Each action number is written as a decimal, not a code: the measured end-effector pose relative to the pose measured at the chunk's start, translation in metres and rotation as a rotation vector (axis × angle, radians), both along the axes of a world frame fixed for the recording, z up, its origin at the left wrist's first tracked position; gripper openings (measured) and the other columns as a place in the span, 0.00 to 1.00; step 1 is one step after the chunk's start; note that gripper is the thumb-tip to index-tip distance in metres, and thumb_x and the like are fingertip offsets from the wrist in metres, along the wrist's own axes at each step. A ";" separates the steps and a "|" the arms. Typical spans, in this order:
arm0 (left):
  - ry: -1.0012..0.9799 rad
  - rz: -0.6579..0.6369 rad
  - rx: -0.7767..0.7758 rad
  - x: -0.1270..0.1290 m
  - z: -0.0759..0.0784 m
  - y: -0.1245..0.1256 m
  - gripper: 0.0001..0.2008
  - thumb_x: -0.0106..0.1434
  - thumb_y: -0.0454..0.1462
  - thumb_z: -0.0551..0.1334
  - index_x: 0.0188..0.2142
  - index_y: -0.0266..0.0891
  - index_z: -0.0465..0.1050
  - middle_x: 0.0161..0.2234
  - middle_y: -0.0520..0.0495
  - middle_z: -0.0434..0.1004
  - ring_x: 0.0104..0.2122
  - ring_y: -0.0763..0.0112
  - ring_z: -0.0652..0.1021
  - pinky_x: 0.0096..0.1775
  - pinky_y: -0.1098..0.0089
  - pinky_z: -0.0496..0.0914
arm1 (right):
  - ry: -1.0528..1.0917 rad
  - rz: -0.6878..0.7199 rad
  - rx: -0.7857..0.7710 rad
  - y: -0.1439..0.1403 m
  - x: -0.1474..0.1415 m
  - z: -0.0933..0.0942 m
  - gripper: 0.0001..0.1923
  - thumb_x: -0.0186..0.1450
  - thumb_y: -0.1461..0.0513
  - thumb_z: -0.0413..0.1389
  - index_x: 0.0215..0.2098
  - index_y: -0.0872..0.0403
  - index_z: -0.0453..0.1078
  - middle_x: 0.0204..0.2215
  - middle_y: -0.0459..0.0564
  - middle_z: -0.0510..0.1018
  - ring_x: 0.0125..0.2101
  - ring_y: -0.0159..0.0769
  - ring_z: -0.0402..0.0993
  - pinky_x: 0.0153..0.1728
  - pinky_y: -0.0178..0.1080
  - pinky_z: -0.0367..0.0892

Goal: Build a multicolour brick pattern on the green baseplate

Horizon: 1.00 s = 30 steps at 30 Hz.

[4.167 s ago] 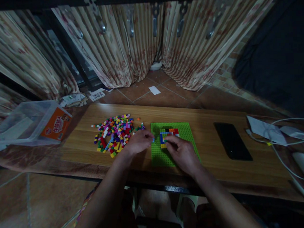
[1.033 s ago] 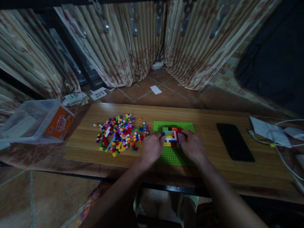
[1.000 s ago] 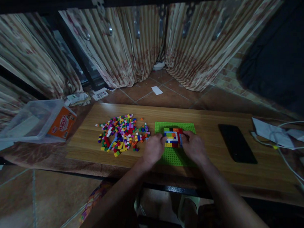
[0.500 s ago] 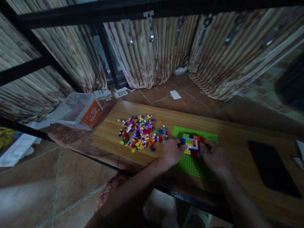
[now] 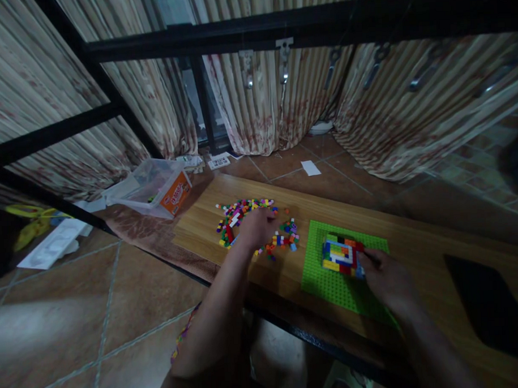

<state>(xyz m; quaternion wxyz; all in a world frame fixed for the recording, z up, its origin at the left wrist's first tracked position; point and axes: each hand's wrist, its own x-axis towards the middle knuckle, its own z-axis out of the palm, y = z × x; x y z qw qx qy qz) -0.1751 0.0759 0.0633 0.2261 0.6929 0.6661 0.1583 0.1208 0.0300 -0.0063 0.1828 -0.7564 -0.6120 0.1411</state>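
A block of colourful building bricks [image 5: 340,255], with nested rings of blue, white, yellow and red, stands on a green baseplate [image 5: 319,282]. My right hand [image 5: 385,274] grips the block's right side, thumb and fingers closed against it. Over the right part of a loose brick pile [image 5: 246,204] is my left hand [image 5: 258,228]. Its fingers are bent downward and mostly hidden by the back of the hand, so whether it holds a brick does not show. Some loose bricks [image 5: 286,238] lie between this hand and the baseplate.
The wooden table [image 5: 201,235] carries a dark flat slab [image 5: 483,299] at right. Left of the table is a clear plastic tub [image 5: 152,192] with an orange label. A black metal frame [image 5: 262,35] with hanging hooks crosses in front of striped curtains [image 5: 256,115].
My left hand has let go of the brick block and moved left to the loose pile. The right hand stays on the block. The whole view has shifted somewhat.
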 end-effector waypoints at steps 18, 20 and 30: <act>0.450 0.060 -0.292 -0.068 -0.005 -0.006 0.10 0.53 0.39 0.62 0.33 0.37 0.78 0.35 0.36 0.80 0.38 0.59 0.79 0.36 0.71 0.68 | 0.028 0.006 -0.033 0.002 0.000 0.004 0.24 0.64 0.49 0.47 0.43 0.57 0.74 0.33 0.58 0.81 0.32 0.46 0.77 0.33 0.43 0.67; 0.450 0.063 -0.283 -0.070 -0.005 -0.005 0.11 0.54 0.41 0.61 0.33 0.37 0.77 0.34 0.37 0.80 0.38 0.59 0.78 0.35 0.71 0.68 | 0.042 0.008 -0.024 0.001 -0.002 0.006 0.23 0.64 0.50 0.47 0.43 0.58 0.74 0.33 0.58 0.81 0.32 0.46 0.76 0.33 0.43 0.67; 0.408 0.164 -0.017 -0.060 0.015 -0.004 0.11 0.58 0.40 0.56 0.38 0.40 0.74 0.34 0.44 0.79 0.35 0.61 0.77 0.33 0.70 0.65 | 0.139 0.009 0.022 0.000 -0.010 0.017 0.16 0.65 0.57 0.51 0.42 0.58 0.74 0.33 0.55 0.81 0.33 0.40 0.77 0.34 0.39 0.66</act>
